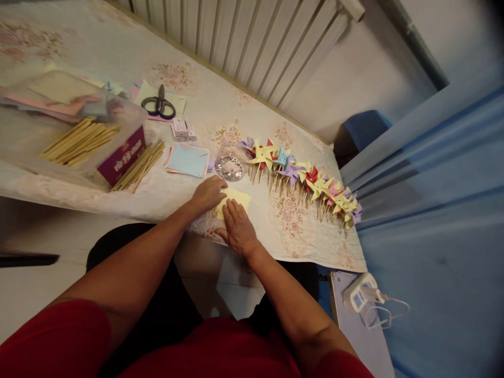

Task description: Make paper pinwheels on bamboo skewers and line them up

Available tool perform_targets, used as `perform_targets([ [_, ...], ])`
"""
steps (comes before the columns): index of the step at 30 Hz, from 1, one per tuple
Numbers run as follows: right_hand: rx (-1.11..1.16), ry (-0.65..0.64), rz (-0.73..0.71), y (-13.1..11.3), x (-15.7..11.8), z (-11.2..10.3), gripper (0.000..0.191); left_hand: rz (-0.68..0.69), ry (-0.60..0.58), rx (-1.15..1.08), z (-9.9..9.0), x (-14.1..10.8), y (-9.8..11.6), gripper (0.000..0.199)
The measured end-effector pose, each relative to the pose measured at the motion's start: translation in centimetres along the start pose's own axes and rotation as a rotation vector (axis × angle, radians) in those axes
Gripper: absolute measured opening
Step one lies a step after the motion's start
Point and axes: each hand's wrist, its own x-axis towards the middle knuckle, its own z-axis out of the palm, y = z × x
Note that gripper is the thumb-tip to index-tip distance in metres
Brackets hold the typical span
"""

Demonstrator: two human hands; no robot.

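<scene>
A small sheet of yellow paper [241, 197] lies on the table near its front edge, partly covered by both hands. My left hand [208, 194] is at its left side, fingers curled and closed on the paper's edge. Across the lower part of the sheet, my right hand [238, 228] rests flat with its fingers stretched out. Just beyond the hands stands a clear round container [230, 164] of small shiny pieces. To its left is a stack of coloured paper squares [188, 159], a blue one on top.
Several paper pinwheels [291, 170] on sticks form a row to the right. On the left are a plastic box [136, 113] holding sticks and paper, loose sticks [142, 167], scissors [159, 105] and small boxes [182, 129]. A white power strip [360, 295] sits at lower right.
</scene>
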Motion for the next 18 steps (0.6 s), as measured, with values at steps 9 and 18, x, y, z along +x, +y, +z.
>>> perform_targets([
  [9, 0.014, -0.014, 0.005, 0.11, -0.03, -0.08, 0.076, -0.009, -0.002, -0.021, 0.14, 0.16, -0.22, 0.022],
  [18, 0.005, -0.042, 0.010, 0.11, 0.09, -0.56, 0.075, -0.020, -0.012, -0.021, -0.21, 0.05, 0.15, 0.021],
])
